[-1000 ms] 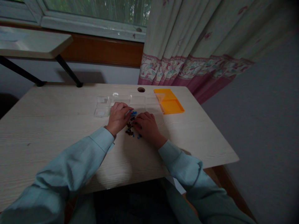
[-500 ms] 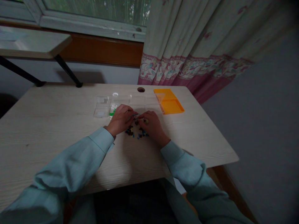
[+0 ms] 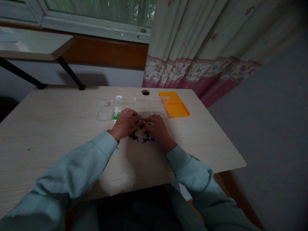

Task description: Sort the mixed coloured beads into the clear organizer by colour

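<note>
Now left hand (image 3: 124,123), right hand (image 3: 158,129) touch one pile (image 3: 143,139).

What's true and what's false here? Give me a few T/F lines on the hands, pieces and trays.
1. The left hand and right hand are both at the pieces. True.
2. The orange tray lies left of the hands. False: it lies to their right, farther back on the table.
3. A green bit shows in the clear tray. True.
4. The right hand rests on the orange tray. False: it is apart from that tray, at the pieces.
5. A round hole sits near the table's far edge. True.
</note>
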`<action>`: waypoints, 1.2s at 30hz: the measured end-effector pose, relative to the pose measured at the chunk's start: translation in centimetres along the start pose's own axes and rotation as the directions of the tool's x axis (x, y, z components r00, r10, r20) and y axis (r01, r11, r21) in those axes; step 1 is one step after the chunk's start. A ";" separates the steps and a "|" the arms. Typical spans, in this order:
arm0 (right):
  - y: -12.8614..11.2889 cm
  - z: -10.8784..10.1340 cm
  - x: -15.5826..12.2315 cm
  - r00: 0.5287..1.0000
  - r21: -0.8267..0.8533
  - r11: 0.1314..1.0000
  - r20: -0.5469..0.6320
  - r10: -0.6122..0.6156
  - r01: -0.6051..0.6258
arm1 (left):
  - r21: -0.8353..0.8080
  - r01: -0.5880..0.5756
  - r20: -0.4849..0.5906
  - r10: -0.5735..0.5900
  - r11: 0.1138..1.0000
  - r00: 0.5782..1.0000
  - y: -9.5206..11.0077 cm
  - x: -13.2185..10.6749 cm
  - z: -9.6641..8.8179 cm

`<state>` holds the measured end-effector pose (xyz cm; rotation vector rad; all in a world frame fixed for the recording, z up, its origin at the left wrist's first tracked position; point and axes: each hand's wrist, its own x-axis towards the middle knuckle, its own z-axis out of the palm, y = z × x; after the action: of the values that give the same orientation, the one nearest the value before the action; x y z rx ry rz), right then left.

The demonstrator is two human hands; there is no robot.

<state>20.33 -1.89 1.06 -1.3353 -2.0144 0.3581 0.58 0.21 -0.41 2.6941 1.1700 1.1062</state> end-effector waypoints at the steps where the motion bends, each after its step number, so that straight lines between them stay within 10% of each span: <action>1: 0.0 0.0 0.0 1.000 0.004 1.000 0.002 -0.001 0.001 | 0.003 0.002 0.002 -0.002 1.000 1.000 0.0 0.0 0.0; 36: 0.3 0.0 -0.2 0.998 0.162 0.985 -0.013 0.059 -0.056 | 0.054 0.014 -0.035 -0.012 0.998 0.999 0.3 0.1 -0.5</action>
<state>20.58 -1.93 0.81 -1.2929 -1.8921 0.5227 0.54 -0.09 0.11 2.7140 1.2389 1.1410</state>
